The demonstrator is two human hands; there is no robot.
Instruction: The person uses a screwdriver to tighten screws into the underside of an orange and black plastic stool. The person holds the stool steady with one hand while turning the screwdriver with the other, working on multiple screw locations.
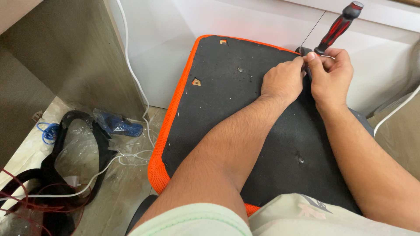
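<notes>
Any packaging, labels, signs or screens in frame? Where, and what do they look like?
No labels, signs or screens visible.
Clear plastic bag: on the floor left of the orange-edged seat pad, crumpled, around a curved black part.
Small plastic bag: floor, by the cabinet's foot, clear, with blue contents.
Both hands, left hand and right hand, are at the pad's far corner, away from the bags.

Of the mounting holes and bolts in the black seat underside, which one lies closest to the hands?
The small metal bolt in the upper middle of the seat base lies closest, just beside the left hand; the others sit farther off.
</notes>
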